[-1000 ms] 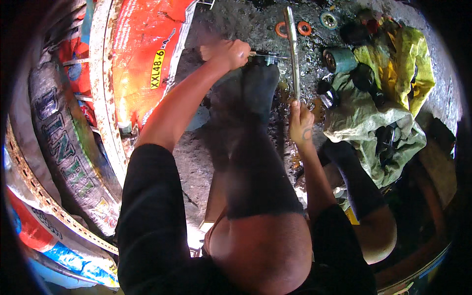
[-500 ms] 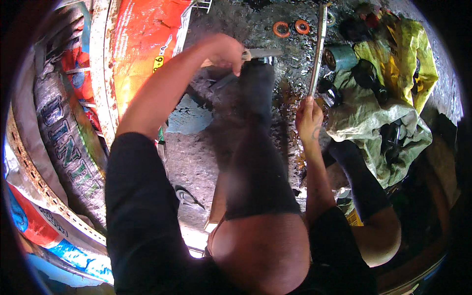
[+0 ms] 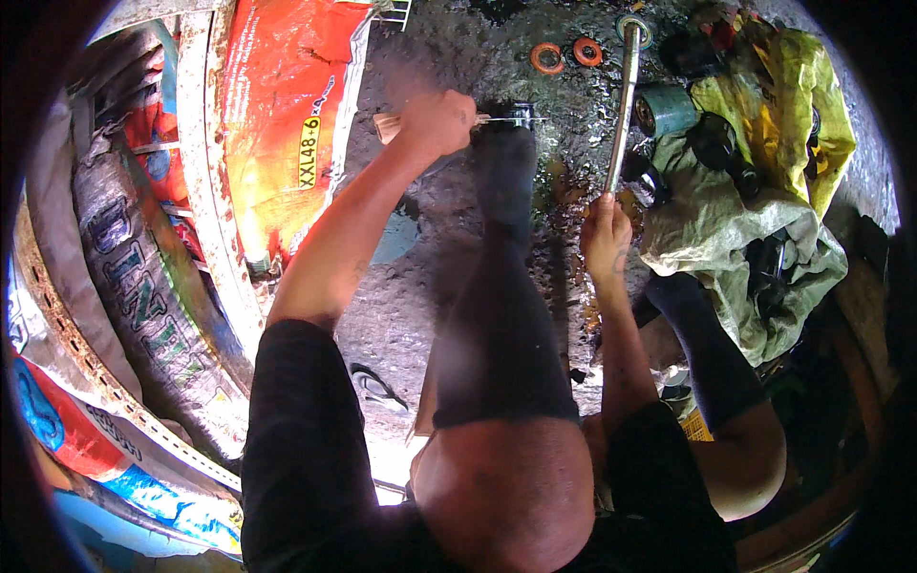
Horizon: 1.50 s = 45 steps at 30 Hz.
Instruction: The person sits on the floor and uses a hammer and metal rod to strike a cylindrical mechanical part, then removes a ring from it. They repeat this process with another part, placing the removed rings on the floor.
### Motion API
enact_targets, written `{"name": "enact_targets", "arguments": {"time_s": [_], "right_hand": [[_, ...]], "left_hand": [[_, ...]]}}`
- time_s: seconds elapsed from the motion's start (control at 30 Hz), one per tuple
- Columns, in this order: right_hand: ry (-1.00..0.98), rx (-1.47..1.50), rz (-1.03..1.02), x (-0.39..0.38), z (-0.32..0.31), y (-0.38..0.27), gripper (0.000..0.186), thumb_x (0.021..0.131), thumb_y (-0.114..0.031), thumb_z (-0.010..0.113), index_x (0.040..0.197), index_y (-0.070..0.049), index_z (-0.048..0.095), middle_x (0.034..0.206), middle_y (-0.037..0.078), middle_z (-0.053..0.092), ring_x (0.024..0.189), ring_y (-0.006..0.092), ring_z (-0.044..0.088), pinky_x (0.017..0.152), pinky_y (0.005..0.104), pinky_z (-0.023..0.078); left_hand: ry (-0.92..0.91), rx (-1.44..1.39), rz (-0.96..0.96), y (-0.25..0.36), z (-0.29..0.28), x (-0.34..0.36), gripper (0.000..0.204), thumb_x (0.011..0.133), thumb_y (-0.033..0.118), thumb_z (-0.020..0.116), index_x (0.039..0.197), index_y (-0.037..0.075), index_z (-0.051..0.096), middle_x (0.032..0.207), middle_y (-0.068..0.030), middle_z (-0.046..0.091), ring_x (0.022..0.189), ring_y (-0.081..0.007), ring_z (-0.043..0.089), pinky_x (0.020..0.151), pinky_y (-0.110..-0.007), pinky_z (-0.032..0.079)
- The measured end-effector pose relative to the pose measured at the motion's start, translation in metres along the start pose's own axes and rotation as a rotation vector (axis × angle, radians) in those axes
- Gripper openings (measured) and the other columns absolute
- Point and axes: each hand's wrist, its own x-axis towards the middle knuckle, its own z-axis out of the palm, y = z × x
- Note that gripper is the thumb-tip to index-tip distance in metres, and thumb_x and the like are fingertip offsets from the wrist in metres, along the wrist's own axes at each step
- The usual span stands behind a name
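Observation:
My left hand point(image 3: 439, 122) is closed in a fist around a wooden-handled metal blade point(image 3: 497, 119). The pale handle end sticks out left of the fist. The blade shows nearly edge-on, pointing right, beside a small shiny metal piece point(image 3: 522, 113) just beyond my dark-covered foot point(image 3: 506, 158). The blade's exact kind is unclear. My right hand point(image 3: 605, 234) grips the near end of a long metal pipe point(image 3: 623, 115). The pipe's far end lies over or beside a pale ring point(image 3: 642, 31); I cannot tell whether they touch.
Two orange rings point(image 3: 547, 58) lie on the wet, dirty ground. A green cylinder point(image 3: 666, 110) and a pale sack point(image 3: 707, 239) with dark parts sit at the right. Rusty metal framing point(image 3: 205, 124) and an orange package point(image 3: 287, 105) are at the left. A slipper point(image 3: 377, 387) lies nearer me.
My left hand has moved slightly down and turned, so the blade now shows edge-on instead of flat. The pipe and right hand have shifted a little toward me.

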Motion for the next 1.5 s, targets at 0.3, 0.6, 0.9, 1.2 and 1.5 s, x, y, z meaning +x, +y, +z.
{"name": "enact_targets", "arguments": {"time_s": [0.3,0.6,0.9,1.2,1.5], "right_hand": [[-0.023,-0.256,-0.054,-0.007,0.015,0.007,0.052,0.104,-0.041,0.043,0.069,-0.003,0.051,0.053,0.003,0.044,0.048,0.0146,0.043,0.047,0.0352,0.034],[-0.06,-0.251,-0.29,-0.021,0.022,-0.004,0.042,0.103,-0.034,0.043,0.087,0.001,0.06,0.055,0.011,0.052,0.049,0.0273,0.054,0.05,0.0416,0.039],[0.0,-0.328,-0.161,0.005,0.034,0.033,0.046,0.103,-0.037,0.045,0.089,0.005,0.058,0.057,0.015,0.05,0.047,0.027,0.049,0.049,0.043,0.037],[-0.003,-0.369,-0.307,-0.008,0.032,0.037,0.048,0.103,-0.039,0.042,0.084,0.002,0.058,0.058,0.013,0.052,0.049,0.0223,0.051,0.049,0.0398,0.038],[0.0,-0.13,-0.402,-0.015,0.032,0.023,0.049,0.104,-0.038,0.039,0.085,0.001,0.062,0.06,0.012,0.056,0.049,0.0194,0.052,0.049,0.0366,0.038]], "left_hand": [[0.053,0.032,0.04,-0.001,-0.001,0.01,0.021,0.074,0.015,0.067,0.093,0.006,0.071,0.094,-0.0184,0.071,0.093,-0.0359,0.069,0.082,-0.046,0.055],[-0.004,0.013,0.04,0.004,-0.013,0.012,0.022,0.074,0.013,0.064,0.092,0.004,0.072,0.097,-0.0191,0.071,0.092,-0.0372,0.069,0.083,-0.047,0.055],[-0.184,0.085,0.002,0.012,-0.038,0.023,0.029,0.078,0.012,0.06,0.104,0.005,0.071,0.108,-0.0203,0.069,0.102,-0.0384,0.067,0.088,-0.047,0.055],[-0.206,0.037,-0.025,0.019,-0.043,0.02,0.034,0.079,0.012,0.059,0.111,0.008,0.069,0.118,-0.0201,0.066,0.107,-0.0375,0.065,0.09,-0.047,0.054],[-0.204,0.067,-0.006,0.017,-0.029,0.024,0.033,0.078,0.012,0.06,0.109,0.006,0.07,0.114,-0.0208,0.068,0.105,-0.0398,0.066,0.088,-0.048,0.054]]}}
